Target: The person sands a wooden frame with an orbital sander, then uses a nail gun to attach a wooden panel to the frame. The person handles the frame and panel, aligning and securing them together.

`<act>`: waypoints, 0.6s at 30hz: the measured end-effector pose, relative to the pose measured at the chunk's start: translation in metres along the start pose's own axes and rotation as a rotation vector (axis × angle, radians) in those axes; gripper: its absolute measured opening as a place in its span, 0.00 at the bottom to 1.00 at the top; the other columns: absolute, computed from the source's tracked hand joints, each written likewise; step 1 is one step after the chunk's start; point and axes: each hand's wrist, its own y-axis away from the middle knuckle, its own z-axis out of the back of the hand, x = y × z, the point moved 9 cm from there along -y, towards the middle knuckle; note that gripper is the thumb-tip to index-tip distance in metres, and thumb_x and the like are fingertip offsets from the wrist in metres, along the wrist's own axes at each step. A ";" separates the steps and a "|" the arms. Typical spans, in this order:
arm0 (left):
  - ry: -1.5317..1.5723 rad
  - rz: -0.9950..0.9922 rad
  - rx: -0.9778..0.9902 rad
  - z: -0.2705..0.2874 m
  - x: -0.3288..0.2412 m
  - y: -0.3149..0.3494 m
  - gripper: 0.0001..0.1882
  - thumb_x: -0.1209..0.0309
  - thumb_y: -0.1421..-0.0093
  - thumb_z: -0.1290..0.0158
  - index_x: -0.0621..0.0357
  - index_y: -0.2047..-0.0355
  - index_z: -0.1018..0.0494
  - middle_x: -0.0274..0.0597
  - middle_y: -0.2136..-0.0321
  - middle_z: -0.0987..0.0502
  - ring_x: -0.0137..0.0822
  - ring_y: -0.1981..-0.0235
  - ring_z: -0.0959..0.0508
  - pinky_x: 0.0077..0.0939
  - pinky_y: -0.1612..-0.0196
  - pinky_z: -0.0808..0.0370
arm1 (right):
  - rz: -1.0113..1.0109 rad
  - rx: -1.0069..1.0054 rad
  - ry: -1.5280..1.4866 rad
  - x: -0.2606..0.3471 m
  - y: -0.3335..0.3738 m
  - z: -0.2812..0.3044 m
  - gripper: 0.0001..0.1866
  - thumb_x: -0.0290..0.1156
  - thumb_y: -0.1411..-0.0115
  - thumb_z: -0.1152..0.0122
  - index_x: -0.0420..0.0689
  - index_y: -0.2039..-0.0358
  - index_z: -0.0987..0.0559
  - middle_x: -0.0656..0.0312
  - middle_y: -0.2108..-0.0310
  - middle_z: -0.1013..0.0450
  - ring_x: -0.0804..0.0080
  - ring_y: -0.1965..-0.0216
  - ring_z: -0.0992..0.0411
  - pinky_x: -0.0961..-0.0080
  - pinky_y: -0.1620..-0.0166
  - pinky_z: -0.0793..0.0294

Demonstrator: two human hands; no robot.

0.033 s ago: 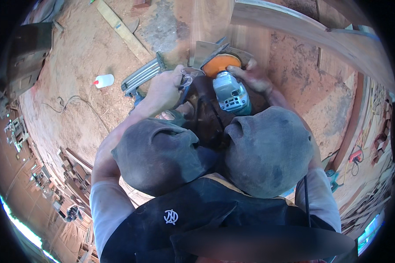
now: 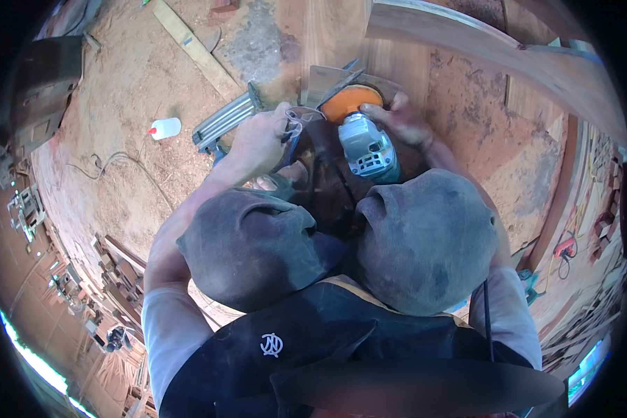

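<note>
A teal and silver disc sander (image 2: 369, 157) rests between my knees, its round orange pad (image 2: 352, 103) facing away from me. Behind the pad lies a stiff brown sheet (image 2: 324, 78), which looks like sandpaper. My right hand (image 2: 404, 122) is closed at the pad's right edge, thumb on the orange face and fingers partly hidden behind. My left hand (image 2: 261, 139) is closed round the looped handles of what look like scissors (image 2: 296, 127). Their dark blades (image 2: 341, 89) reach across the pad's left edge, beside the sheet.
A grey ribbed metal tool (image 2: 226, 122) lies left of my left hand. Farther left are a white bottle (image 2: 165, 129) with a red cap and a cord (image 2: 111, 164). A long board (image 2: 195, 49) lies ahead; large timber (image 2: 467, 35) spans the upper right. Wood offcuts (image 2: 118, 279) are piled left.
</note>
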 end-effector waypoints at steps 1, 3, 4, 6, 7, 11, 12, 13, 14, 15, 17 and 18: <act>-0.022 0.024 0.002 0.002 0.002 0.000 0.26 0.74 0.43 0.42 0.64 0.44 0.34 0.59 0.62 0.20 0.63 0.61 0.19 0.52 0.61 0.22 | -0.005 0.003 0.021 0.000 -0.001 0.000 0.20 0.36 0.31 0.35 0.40 0.43 0.23 0.60 0.52 0.20 0.73 0.51 0.22 0.71 0.45 0.22; 0.026 -0.139 -0.106 0.017 -0.012 0.002 0.15 0.77 0.44 0.44 0.63 0.55 0.26 0.55 0.62 0.21 0.59 0.60 0.20 0.48 0.61 0.23 | -0.053 0.066 0.019 -0.005 -0.002 -0.004 0.21 0.36 0.32 0.34 0.40 0.43 0.23 0.60 0.51 0.20 0.72 0.51 0.22 0.71 0.45 0.22; 0.042 -0.213 -0.162 0.026 -0.017 0.000 0.10 0.78 0.44 0.44 0.62 0.61 0.22 0.54 0.62 0.21 0.57 0.59 0.20 0.46 0.61 0.24 | -0.034 0.101 -0.016 -0.004 -0.004 -0.006 0.21 0.36 0.32 0.34 0.40 0.43 0.23 0.60 0.51 0.20 0.72 0.51 0.22 0.71 0.45 0.22; 0.132 -0.148 -0.064 0.022 -0.012 0.003 0.08 0.80 0.45 0.44 0.63 0.64 0.22 0.54 0.61 0.21 0.58 0.58 0.20 0.45 0.59 0.24 | 0.010 0.099 -0.016 -0.001 -0.008 -0.004 0.22 0.38 0.33 0.33 0.39 0.43 0.22 0.59 0.51 0.20 0.72 0.51 0.22 0.71 0.45 0.22; 0.133 -0.166 -0.046 0.022 -0.014 0.004 0.08 0.80 0.45 0.44 0.63 0.63 0.22 0.55 0.61 0.22 0.59 0.58 0.21 0.46 0.58 0.24 | 0.021 0.106 -0.022 0.000 -0.008 -0.003 0.22 0.38 0.33 0.32 0.39 0.43 0.22 0.59 0.52 0.20 0.72 0.51 0.22 0.71 0.45 0.22; 0.019 -0.063 0.076 0.016 -0.006 0.000 0.15 0.76 0.47 0.41 0.58 0.57 0.23 0.53 0.60 0.21 0.58 0.59 0.19 0.50 0.58 0.23 | -0.049 0.107 0.144 0.000 -0.009 -0.001 0.23 0.40 0.33 0.32 0.40 0.43 0.22 0.61 0.52 0.20 0.73 0.53 0.22 0.71 0.47 0.22; 0.026 -0.116 0.004 0.024 -0.011 0.000 0.14 0.76 0.47 0.41 0.57 0.58 0.23 0.53 0.61 0.21 0.58 0.59 0.19 0.49 0.58 0.23 | -0.039 0.147 0.146 0.004 -0.009 -0.004 0.24 0.41 0.33 0.32 0.41 0.42 0.22 0.61 0.52 0.20 0.74 0.53 0.22 0.72 0.47 0.21; 0.033 -0.165 -0.069 0.032 -0.015 -0.001 0.14 0.77 0.47 0.41 0.57 0.58 0.23 0.52 0.62 0.20 0.58 0.59 0.19 0.49 0.58 0.23 | -0.051 0.174 0.146 0.005 -0.009 -0.006 0.25 0.42 0.33 0.32 0.41 0.42 0.23 0.62 0.52 0.20 0.74 0.53 0.22 0.72 0.47 0.20; 0.037 -0.199 -0.152 0.041 -0.017 0.001 0.14 0.77 0.48 0.41 0.56 0.59 0.23 0.52 0.63 0.20 0.58 0.59 0.19 0.49 0.57 0.23 | -0.025 0.208 0.168 0.010 -0.009 -0.009 0.25 0.42 0.33 0.32 0.41 0.42 0.23 0.62 0.52 0.20 0.74 0.53 0.22 0.72 0.47 0.21; 0.066 -0.218 -0.130 0.040 -0.019 0.002 0.14 0.77 0.49 0.41 0.57 0.60 0.23 0.52 0.64 0.19 0.58 0.60 0.19 0.48 0.58 0.23 | -0.022 0.219 0.189 0.012 -0.008 -0.008 0.24 0.41 0.33 0.32 0.41 0.42 0.22 0.62 0.52 0.20 0.74 0.53 0.23 0.71 0.46 0.21; 0.126 -0.241 -0.104 0.039 -0.022 0.003 0.12 0.78 0.50 0.40 0.58 0.63 0.23 0.53 0.66 0.19 0.58 0.62 0.19 0.48 0.59 0.23 | -0.001 0.235 0.186 0.014 -0.010 -0.006 0.24 0.40 0.33 0.32 0.41 0.42 0.22 0.62 0.51 0.20 0.74 0.52 0.23 0.71 0.45 0.22; 0.160 -0.194 -0.090 0.037 -0.019 0.004 0.12 0.78 0.51 0.40 0.59 0.64 0.23 0.54 0.67 0.19 0.59 0.62 0.19 0.49 0.60 0.23 | 0.021 0.241 0.158 0.014 -0.011 -0.006 0.24 0.40 0.34 0.32 0.40 0.42 0.22 0.61 0.51 0.20 0.74 0.52 0.24 0.71 0.45 0.22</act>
